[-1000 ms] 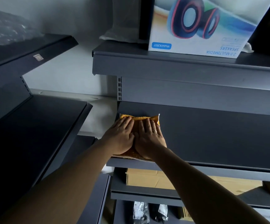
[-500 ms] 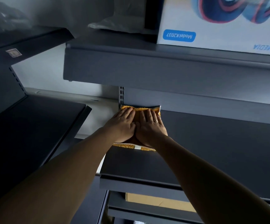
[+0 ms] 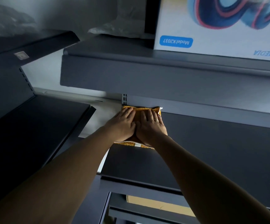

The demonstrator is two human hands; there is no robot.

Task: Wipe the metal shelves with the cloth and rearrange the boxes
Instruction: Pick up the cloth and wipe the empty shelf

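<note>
Two hands press an orange cloth flat at the back left corner of a dark metal shelf.

At far left a separate dark shelf unit (image 3: 34,126) stands bare. The left hand (image 3: 123,125) lies flat with straight fingers on the cloth (image 3: 144,109), gripping nothing. The right hand (image 3: 150,126), wearing a ring (image 3: 156,120), lies flat just beside it, thumbs touching, and also only presses. The cloth lies on the middle shelf (image 3: 211,151), its far edge against the back panel. On the upper shelf (image 3: 147,75) a white speaker box (image 3: 220,29) stands upside down, to the right of a clear plastic bag (image 3: 115,29). A cardboard box (image 3: 155,203) sits on the shelf below.
</note>
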